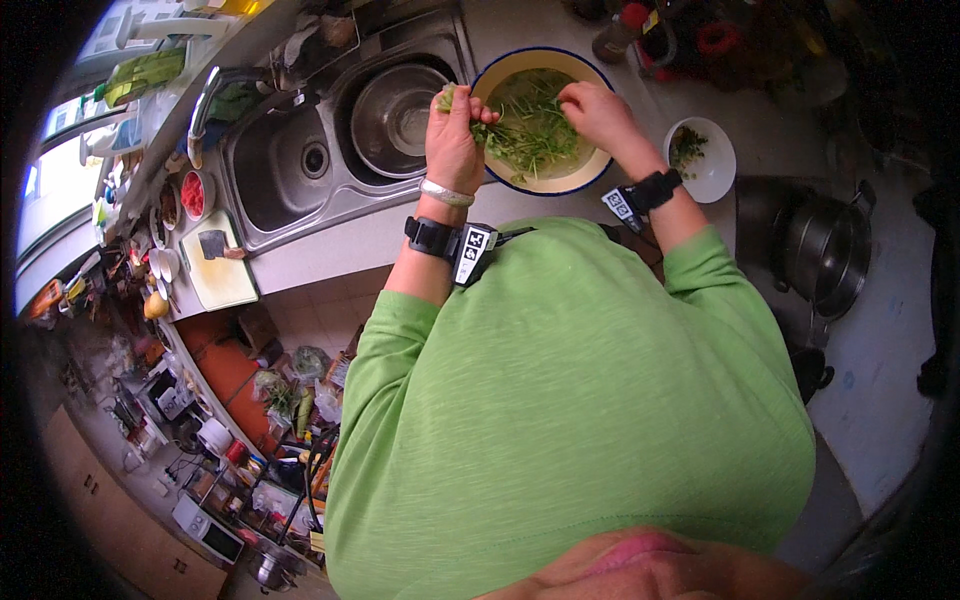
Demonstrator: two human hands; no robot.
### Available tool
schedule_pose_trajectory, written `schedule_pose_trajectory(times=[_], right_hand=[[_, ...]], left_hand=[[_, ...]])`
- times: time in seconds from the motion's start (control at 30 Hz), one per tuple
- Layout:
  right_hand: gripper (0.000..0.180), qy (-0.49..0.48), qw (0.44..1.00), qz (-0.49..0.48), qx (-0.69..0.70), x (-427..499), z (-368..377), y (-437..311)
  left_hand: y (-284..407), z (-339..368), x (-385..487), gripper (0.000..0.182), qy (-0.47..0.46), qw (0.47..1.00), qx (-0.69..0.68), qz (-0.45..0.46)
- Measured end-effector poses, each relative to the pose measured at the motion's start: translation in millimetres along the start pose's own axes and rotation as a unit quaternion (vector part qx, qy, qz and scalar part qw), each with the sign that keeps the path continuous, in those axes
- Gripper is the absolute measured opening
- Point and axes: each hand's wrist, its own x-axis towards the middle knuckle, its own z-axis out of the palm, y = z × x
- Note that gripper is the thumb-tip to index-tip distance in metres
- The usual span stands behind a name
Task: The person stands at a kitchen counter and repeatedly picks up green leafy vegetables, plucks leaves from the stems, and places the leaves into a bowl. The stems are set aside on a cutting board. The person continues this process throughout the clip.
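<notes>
A cream enamel basin (pixel 592 166) with a blue rim stands on the counter, holding water and loose leafy green herbs (pixel 536 142). Over its left edge, my left hand (pixel 456 135) is closed on a bunch of greens (pixel 445 99), whose leafy ends hang toward the water. My right hand (pixel 596 112) is over the basin's right side, its thumb and fingertips close together at the greens; whether they pinch a sprig is too small to tell. Right of that hand, a white bowl (pixel 718 171) contains some dark green leaves and yellowish bits.
Left of the basin is a double steel sink (pixel 281 187) with a metal bowl (pixel 367 124) in its right compartment and a faucet (pixel 201 112). A cutting board (pixel 221 277) bearing a cleaver (pixel 213 244) lies beyond. Jars stand behind; a dark pot (pixel 829 255) is at right.
</notes>
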Motion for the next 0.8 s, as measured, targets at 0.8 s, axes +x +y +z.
schedule_pose_trajectory(times=[0.8], right_hand=[[0.015,-0.182,0.899,0.123,0.379,17,-2,-7]], left_hand=[[-12,-2,2,0.011,0.021,0.997,0.056,-0.041]])
